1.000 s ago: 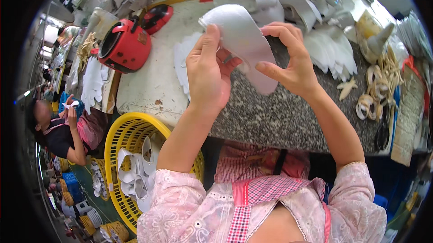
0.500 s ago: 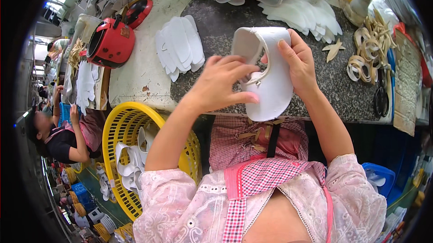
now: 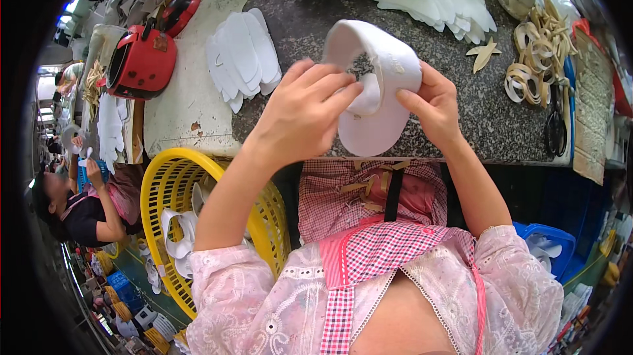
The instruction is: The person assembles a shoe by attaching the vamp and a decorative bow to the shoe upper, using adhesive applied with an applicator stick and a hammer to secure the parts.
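Below the worktop's (image 3: 488, 118) near edge, at its left, stands a yellow basket (image 3: 181, 152) with white pieces inside. A white shoe upper (image 3: 395, 68) is held up over the near edge's middle, its loop open toward the left. The right hand (image 3: 432, 101) is clamped on its right side, thumb in front; the left hand (image 3: 300, 108) has bent fingers at the loop's opening, whether pinching I cannot tell. Farther back, black scissors (image 3: 557, 131) lie by the right edge, flat white pieces (image 3: 245, 52) overlap left of centre, and a red cooker (image 3: 148, 65) stands by the left edge.
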`<action>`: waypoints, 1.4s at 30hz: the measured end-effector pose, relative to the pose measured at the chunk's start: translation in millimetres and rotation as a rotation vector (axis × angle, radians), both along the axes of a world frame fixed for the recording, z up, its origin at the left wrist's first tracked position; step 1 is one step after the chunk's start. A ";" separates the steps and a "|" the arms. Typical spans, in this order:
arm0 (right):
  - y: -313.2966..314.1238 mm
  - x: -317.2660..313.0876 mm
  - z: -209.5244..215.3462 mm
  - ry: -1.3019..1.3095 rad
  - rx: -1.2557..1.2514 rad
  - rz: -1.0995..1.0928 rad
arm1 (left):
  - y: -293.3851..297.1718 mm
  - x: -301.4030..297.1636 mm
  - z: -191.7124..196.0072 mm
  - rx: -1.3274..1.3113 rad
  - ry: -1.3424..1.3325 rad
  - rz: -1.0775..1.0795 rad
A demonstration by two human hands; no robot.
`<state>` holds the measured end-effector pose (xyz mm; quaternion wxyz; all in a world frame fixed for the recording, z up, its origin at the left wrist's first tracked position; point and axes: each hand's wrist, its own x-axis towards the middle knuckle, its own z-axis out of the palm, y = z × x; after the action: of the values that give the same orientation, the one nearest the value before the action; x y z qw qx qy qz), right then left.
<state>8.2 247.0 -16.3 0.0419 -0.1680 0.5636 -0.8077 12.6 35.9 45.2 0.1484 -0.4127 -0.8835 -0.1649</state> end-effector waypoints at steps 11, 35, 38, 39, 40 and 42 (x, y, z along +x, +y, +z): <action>-8.6 5.3 29.1 0.527 0.487 -0.334 | 33.2 -7.4 -0.2 0.372 0.201 -0.015; -3.2 2.6 20.5 0.428 0.403 -0.326 | 40.9 -11.7 -3.5 0.417 0.183 -0.007; -3.2 4.4 32.3 0.508 0.558 -0.337 | 40.8 -10.3 1.0 0.254 0.280 -0.034; -4.4 4.9 35.2 0.509 0.562 -0.340 | 40.2 -8.3 2.4 0.169 0.328 -0.016; -5.4 5.0 37.5 0.542 0.576 -0.325 | 39.7 -9.7 1.5 0.172 0.377 -0.033; -4.5 4.8 40.8 0.575 0.608 -0.295 | 39.1 -11.0 2.9 0.206 0.340 -0.029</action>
<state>13.0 242.5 24.5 -0.1845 -0.2837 0.7823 -0.5230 1.6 75.1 48.1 0.3345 -0.4297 -0.8182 -0.1843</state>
